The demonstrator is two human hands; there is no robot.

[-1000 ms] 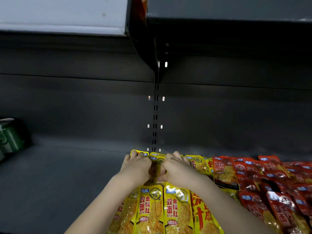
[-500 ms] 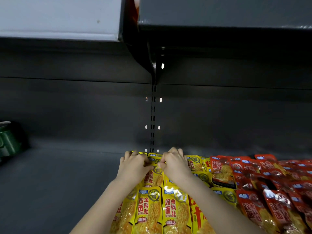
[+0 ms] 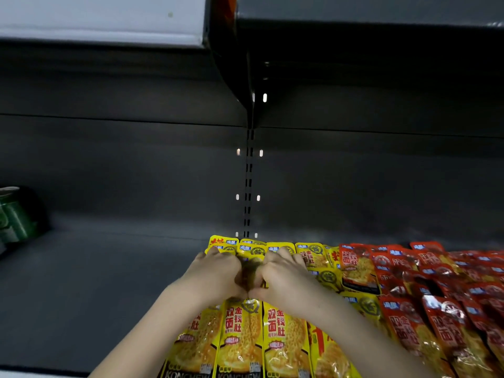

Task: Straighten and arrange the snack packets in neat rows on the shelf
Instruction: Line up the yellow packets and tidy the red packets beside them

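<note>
Yellow snack packets (image 3: 275, 331) lie in rows on the dark shelf (image 3: 95, 282), with another row of yellow packets (image 3: 253, 248) at the back near the shelf wall. My left hand (image 3: 215, 274) and my right hand (image 3: 283, 276) sit side by side on the back row, fingers curled, pinching one yellow packet (image 3: 249, 268) between them; most of that packet is hidden by my fingers. Red snack packets (image 3: 436, 290) fill the shelf to the right in a looser, overlapping pile.
Green cans (image 3: 13, 216) stand at the far left of the shelf. A slotted upright (image 3: 248, 186) runs down the back wall above the packets. An upper shelf (image 3: 354, 12) overhangs. Bare shelf surface lies left of the yellow packets.
Both hands have drawn slightly toward me and closer together over the back-row packet. The back row's top edges now show more fully beyond my fingers.
</note>
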